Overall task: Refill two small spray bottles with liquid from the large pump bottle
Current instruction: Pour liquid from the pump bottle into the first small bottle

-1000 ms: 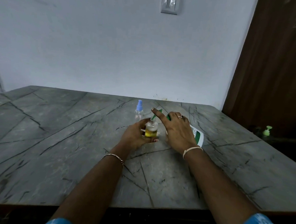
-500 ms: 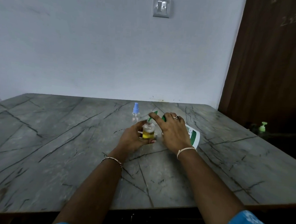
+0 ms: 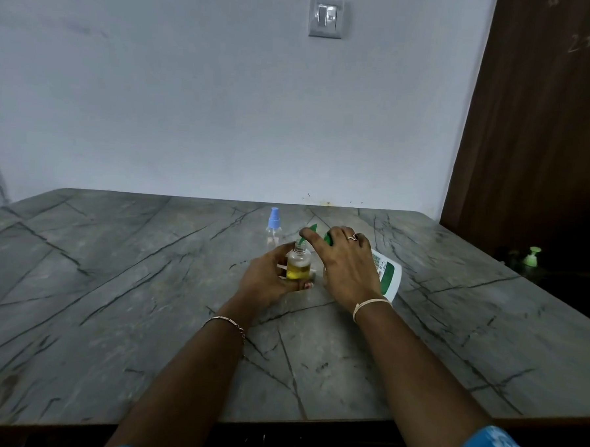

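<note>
Head view: grey table [image 3: 112, 282]. Capped bottle [image 3: 273, 227], blue sprayer, upright, mid-table, just behind left hand [image 3: 267, 276]. Left hand's fingers wrap open bottle [image 3: 298, 262], upright, part-filled with yellow liquid. Right hand [image 3: 348, 263] grips tilted pump bottle [image 3: 388, 274], forefinger along green spout [image 3: 313, 228] near open bottle's mouth.

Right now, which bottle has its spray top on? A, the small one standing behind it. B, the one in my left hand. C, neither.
A: the rear small bottle carries a blue spray top; the yellow-filled bottle held by the left hand has a bare, open neck.
</note>
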Available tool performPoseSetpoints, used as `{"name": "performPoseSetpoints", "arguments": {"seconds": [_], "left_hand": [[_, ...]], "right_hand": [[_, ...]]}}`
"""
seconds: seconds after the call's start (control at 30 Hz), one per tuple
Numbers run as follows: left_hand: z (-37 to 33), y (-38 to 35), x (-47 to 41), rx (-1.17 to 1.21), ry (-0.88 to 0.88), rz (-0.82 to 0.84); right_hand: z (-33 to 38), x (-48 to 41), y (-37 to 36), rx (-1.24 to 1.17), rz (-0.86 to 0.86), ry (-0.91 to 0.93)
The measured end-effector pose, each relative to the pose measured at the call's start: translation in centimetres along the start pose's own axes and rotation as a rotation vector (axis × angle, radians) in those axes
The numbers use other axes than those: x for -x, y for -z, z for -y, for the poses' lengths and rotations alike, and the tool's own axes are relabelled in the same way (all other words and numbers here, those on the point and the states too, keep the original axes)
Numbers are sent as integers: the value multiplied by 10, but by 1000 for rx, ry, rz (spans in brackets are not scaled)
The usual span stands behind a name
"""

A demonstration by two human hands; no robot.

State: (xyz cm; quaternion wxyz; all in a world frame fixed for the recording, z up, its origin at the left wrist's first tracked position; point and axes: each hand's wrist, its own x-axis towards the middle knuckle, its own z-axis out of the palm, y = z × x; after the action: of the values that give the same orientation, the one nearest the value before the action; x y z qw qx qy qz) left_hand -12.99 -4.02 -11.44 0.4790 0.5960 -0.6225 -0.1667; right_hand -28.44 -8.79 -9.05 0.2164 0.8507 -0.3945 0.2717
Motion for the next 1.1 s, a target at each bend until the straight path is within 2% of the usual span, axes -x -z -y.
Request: {"name": "performPoseSetpoints", "arguments": {"seconds": [1.1], "left_hand": [[-2,1,1,-6,25,13]], "right_hand": [[2,4,4,-24,17,-20]]}}
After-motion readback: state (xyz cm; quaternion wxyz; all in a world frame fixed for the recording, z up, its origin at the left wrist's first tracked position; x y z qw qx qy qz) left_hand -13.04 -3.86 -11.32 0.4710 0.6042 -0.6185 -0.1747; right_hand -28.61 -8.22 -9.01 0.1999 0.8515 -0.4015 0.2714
